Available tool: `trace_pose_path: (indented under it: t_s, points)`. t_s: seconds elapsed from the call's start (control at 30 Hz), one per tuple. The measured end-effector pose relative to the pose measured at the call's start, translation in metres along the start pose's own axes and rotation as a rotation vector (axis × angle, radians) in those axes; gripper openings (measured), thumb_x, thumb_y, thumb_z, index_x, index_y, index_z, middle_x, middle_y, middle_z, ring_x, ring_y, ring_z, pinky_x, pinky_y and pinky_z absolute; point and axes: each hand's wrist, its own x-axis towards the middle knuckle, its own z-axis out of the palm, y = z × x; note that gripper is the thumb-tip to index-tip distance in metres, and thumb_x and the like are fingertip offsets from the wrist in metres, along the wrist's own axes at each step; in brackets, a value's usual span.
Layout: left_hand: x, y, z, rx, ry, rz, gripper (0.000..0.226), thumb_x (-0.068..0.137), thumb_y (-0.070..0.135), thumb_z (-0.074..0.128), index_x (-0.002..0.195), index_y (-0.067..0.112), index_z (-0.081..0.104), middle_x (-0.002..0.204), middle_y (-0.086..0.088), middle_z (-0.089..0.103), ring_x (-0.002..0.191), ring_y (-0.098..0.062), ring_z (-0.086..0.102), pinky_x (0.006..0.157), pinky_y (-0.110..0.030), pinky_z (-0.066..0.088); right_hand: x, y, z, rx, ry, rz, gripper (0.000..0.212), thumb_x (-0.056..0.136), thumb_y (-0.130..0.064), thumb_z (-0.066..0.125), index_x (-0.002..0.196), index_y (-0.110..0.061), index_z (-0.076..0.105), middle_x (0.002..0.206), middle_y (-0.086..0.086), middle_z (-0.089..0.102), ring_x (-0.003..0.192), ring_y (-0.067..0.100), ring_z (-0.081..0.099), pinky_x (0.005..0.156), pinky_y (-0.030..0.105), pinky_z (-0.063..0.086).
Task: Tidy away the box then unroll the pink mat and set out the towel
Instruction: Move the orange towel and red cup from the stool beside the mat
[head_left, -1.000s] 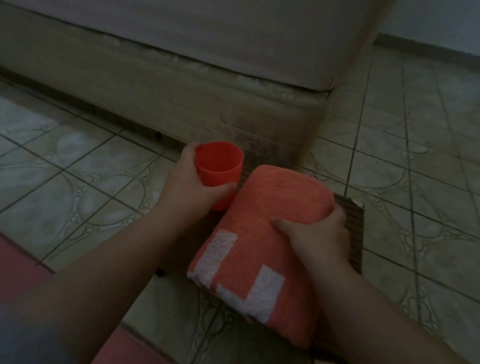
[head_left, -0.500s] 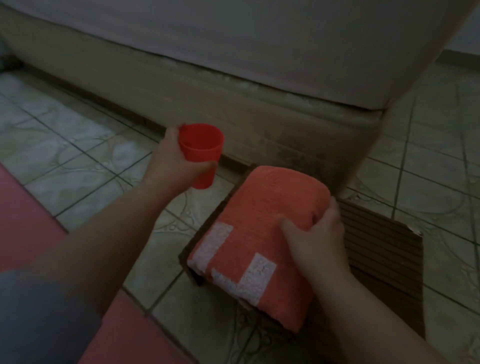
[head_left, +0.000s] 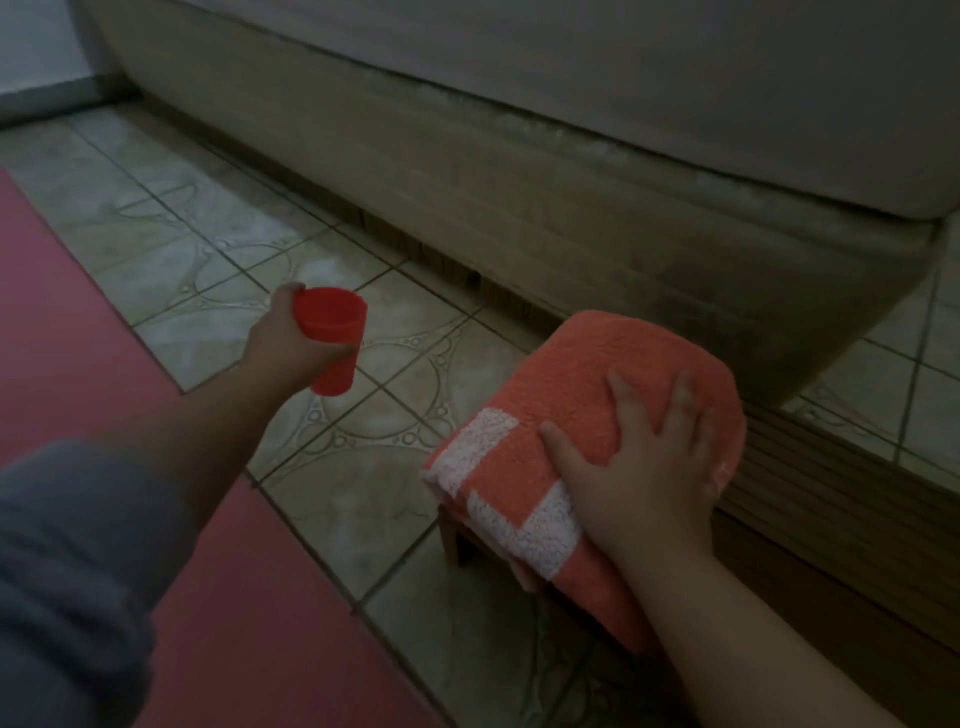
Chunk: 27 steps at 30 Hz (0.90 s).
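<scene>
I see the left hand (head_left: 283, 345) wrapped around a red cup (head_left: 331, 340), held above the tiled floor (head_left: 208, 249) beside the pink mat (head_left: 78, 332), which lies flat on it. The right hand (head_left: 641, 470) presses down, fingers spread, on the folded orange towel (head_left: 571, 395), sitting at the left end of a slatted wooden stool (head_left: 810, 499) by the bed base (head_left: 519, 182).

Towel (head_left: 582, 415) on slatted stand (head_left: 810, 499), mat (head_left: 78, 332) far left, bed (head_left: 519, 156) behind.
</scene>
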Motion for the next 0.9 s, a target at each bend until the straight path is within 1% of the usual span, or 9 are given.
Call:
trace_pose_path:
  t_s: [0.2, 0.37, 0.43, 0.6, 0.7, 0.73, 0.8, 0.87, 0.9]
  points:
    - [0.009, -0.040, 0.012, 0.025, 0.112, -0.106, 0.080, 0.061, 0.022, 0.083, 0.130, 0.018, 0.042, 0.121, -0.016, 0.058, 0.110, -0.035, 0.056, 0.084, -0.037, 0.042, 0.002, -0.004, 0.006, -0.009, 0.005, -0.002, 0.088, 0.066, -0.086, 0.032, 0.144, -0.052, 0.011, 0.158, -0.006, -0.017, 0.146, 0.028, -0.008, 0.112, 0.057, 0.009]
    - [0.022, -0.056, 0.020, 0.059, 0.193, -0.133, 0.082, 0.056, 0.025, 0.086, 0.127, 0.012, 0.046, 0.122, -0.019, 0.057, 0.109, -0.036, 0.056, 0.086, -0.039, 0.044, -0.001, 0.001, 0.007, -0.007, 0.026, -0.015, 0.088, 0.065, -0.086, 0.031, 0.144, -0.053, 0.010, 0.158, -0.008, -0.016, 0.146, 0.024, -0.007, 0.112, 0.056, 0.010]
    - [0.025, -0.061, 0.024, 0.073, 0.179, -0.155, 0.085, 0.054, 0.022, 0.087, 0.128, 0.010, 0.046, 0.122, -0.020, 0.057, 0.110, -0.036, 0.056, 0.089, -0.039, 0.044, 0.000, 0.000, 0.008, -0.007, 0.032, -0.010, 0.088, 0.065, -0.085, 0.031, 0.144, -0.053, 0.010, 0.159, -0.008, -0.016, 0.146, 0.024, -0.007, 0.112, 0.056, 0.010]
    - [0.028, -0.074, 0.026, 0.076, 0.128, -0.190, 0.093, 0.054, 0.016, 0.088, 0.134, 0.011, 0.039, 0.128, -0.022, 0.053, 0.116, -0.038, 0.051, 0.096, -0.042, 0.041, 0.000, 0.001, 0.009, -0.012, 0.044, -0.013, 0.087, 0.066, -0.086, 0.032, 0.144, -0.053, 0.009, 0.159, -0.008, -0.017, 0.146, 0.024, -0.008, 0.112, 0.056, 0.008]
    - [0.024, -0.061, 0.021, 0.193, 0.116, -0.242, 0.108, 0.058, 0.035, 0.086, 0.144, 0.014, 0.023, 0.141, -0.024, 0.038, 0.130, -0.043, 0.037, 0.106, -0.053, 0.033, 0.000, 0.001, 0.008, -0.009, 0.029, -0.001, 0.087, 0.067, -0.085, 0.032, 0.144, -0.054, 0.007, 0.158, -0.008, -0.019, 0.146, 0.024, -0.009, 0.113, 0.055, 0.006]
    - [0.020, -0.050, 0.019, 0.266, 0.170, -0.230, 0.107, 0.063, 0.046, 0.081, 0.146, 0.016, 0.019, 0.146, -0.023, 0.031, 0.134, -0.043, 0.029, 0.109, -0.058, 0.027, -0.001, 0.000, 0.008, -0.008, 0.023, 0.001, 0.087, 0.067, -0.085, 0.033, 0.144, -0.054, 0.006, 0.158, -0.008, -0.020, 0.146, 0.025, -0.009, 0.113, 0.055, 0.005]
    - [0.006, -0.025, 0.014, 0.334, 0.309, -0.081, 0.096, 0.074, 0.055, 0.066, 0.146, 0.015, 0.017, 0.150, -0.021, 0.024, 0.140, -0.042, 0.019, 0.112, -0.060, 0.018, -0.001, -0.002, 0.006, 0.010, 0.018, -0.004, 0.088, 0.067, -0.085, 0.034, 0.144, -0.054, 0.006, 0.158, -0.008, -0.020, 0.146, 0.025, -0.009, 0.113, 0.054, 0.004]
    - [-0.017, 0.009, 0.013, 0.168, 0.340, 0.134, 0.081, 0.079, 0.052, 0.060, 0.143, 0.017, 0.024, 0.148, -0.017, 0.030, 0.138, -0.034, 0.025, 0.112, -0.050, 0.024, -0.003, -0.002, 0.002, 0.075, 0.055, -0.012, 0.092, 0.065, -0.084, 0.039, 0.144, -0.054, 0.002, 0.159, -0.006, -0.015, 0.146, 0.024, -0.006, 0.113, 0.054, 0.007]
    - [-0.029, 0.026, 0.015, 0.033, 0.289, 0.200, 0.074, 0.080, 0.051, 0.060, 0.140, 0.020, 0.030, 0.144, -0.012, 0.037, 0.134, -0.028, 0.033, 0.107, -0.043, 0.031, -0.005, -0.001, -0.001, 0.133, 0.092, -0.013, 0.094, 0.065, -0.083, 0.043, 0.143, -0.053, 0.000, 0.160, -0.005, -0.010, 0.147, 0.023, -0.002, 0.113, 0.055, 0.009]
